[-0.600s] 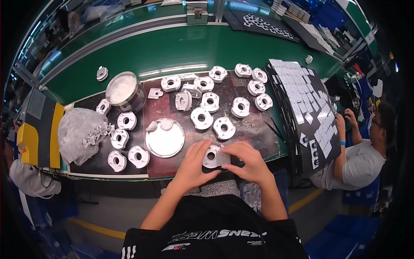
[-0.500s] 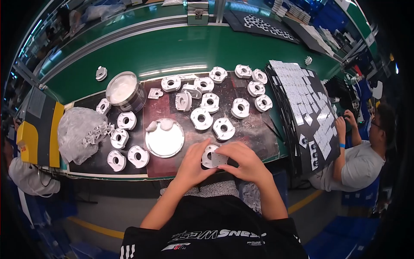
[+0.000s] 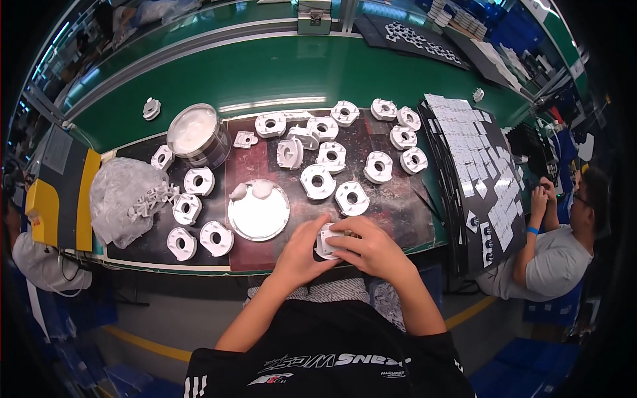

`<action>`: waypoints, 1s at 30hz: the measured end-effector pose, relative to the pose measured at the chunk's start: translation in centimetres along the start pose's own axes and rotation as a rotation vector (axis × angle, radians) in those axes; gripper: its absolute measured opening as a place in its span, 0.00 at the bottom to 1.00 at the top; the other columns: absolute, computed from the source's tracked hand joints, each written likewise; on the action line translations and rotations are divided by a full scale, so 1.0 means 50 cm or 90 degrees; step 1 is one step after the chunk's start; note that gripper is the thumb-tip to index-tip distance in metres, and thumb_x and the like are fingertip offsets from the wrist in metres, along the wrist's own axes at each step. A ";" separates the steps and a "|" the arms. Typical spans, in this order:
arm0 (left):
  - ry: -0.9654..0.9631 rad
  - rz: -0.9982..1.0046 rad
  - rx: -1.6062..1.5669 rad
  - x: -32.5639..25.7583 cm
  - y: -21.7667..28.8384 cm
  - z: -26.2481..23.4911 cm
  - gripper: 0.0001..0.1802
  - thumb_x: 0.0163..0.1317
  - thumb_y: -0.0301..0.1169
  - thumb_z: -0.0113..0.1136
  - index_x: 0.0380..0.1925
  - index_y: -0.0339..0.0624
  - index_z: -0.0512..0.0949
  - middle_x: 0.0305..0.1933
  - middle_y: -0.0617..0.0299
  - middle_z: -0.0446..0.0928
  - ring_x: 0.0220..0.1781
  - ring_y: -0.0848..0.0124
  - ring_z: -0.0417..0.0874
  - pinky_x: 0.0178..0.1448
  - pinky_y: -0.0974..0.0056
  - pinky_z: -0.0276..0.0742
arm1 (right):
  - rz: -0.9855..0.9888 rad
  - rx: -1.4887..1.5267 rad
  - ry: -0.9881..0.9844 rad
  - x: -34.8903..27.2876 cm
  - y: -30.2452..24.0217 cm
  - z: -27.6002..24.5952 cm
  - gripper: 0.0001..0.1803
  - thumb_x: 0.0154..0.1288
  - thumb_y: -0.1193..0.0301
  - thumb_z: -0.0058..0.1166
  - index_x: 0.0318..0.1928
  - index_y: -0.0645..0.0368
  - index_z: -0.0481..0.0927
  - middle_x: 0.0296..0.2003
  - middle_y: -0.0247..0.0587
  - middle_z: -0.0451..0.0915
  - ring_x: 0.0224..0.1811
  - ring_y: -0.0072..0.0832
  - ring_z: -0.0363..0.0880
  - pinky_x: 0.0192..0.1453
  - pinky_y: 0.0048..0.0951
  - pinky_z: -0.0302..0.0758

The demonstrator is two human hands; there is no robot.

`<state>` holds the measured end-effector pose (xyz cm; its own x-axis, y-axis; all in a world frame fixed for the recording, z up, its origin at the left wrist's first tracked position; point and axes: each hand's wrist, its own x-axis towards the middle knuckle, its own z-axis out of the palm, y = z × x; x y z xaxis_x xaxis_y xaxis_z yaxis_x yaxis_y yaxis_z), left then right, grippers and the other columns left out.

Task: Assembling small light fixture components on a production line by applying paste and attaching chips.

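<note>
At the table's near edge, my left hand (image 3: 302, 251) is closed around a round white plastic housing (image 3: 324, 248). My right hand (image 3: 373, 249) lies over the same part, its fingers pressed on a small pale square plate (image 3: 334, 237) on top of it. Fingers cover most of both pieces. Just left of my hands lies a round white lid (image 3: 257, 220) bearing two lumps of white paste (image 3: 251, 192). Beyond my hands stand several more housings with central holes, such as the nearest one (image 3: 352, 198).
An open tub of white paste (image 3: 215, 151) stands behind the lid. To the left are a plastic bag of small white parts (image 3: 119, 199) and a yellow-and-grey machine (image 3: 63, 205). Stacked black boards (image 3: 458, 232) hold pale square plates on the right, beside a seated co-worker (image 3: 547, 259).
The square plate, held tilted at the housing's right side earlier, now lies over the housing under my right fingers. My right hand has closed in. The view has shifted slightly.
</note>
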<state>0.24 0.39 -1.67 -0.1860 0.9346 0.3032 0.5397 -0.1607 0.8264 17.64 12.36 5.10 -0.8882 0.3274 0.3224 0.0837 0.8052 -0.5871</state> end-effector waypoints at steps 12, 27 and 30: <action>0.043 0.005 0.022 0.001 0.012 0.002 0.46 0.49 0.30 0.80 0.70 0.38 0.69 0.61 0.45 0.79 0.65 0.46 0.80 0.67 0.50 0.78 | 0.091 0.050 0.029 -0.010 -0.001 0.020 0.18 0.58 0.74 0.73 0.50 0.54 0.89 0.52 0.41 0.83 0.53 0.40 0.83 0.55 0.38 0.83; 0.064 0.069 0.058 0.003 0.081 -0.026 0.46 0.43 0.33 0.82 0.66 0.38 0.73 0.58 0.50 0.80 0.58 0.49 0.80 0.64 0.50 0.77 | 0.149 0.260 0.120 -0.060 0.018 0.016 0.16 0.55 0.77 0.75 0.47 0.58 0.92 0.52 0.44 0.86 0.54 0.36 0.86 0.58 0.35 0.82; 0.062 0.075 0.028 0.005 0.065 -0.016 0.46 0.44 0.32 0.81 0.66 0.39 0.73 0.58 0.51 0.80 0.58 0.49 0.80 0.64 0.50 0.77 | 0.142 0.219 0.114 -0.055 0.008 0.006 0.16 0.56 0.78 0.74 0.47 0.58 0.92 0.52 0.43 0.85 0.53 0.35 0.86 0.57 0.35 0.83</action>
<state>1.28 -0.15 1.49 -0.1967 0.8743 0.4437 0.5980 -0.2516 0.7610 19.98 11.64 3.78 -0.7707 0.5793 0.2653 0.0827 0.5038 -0.8598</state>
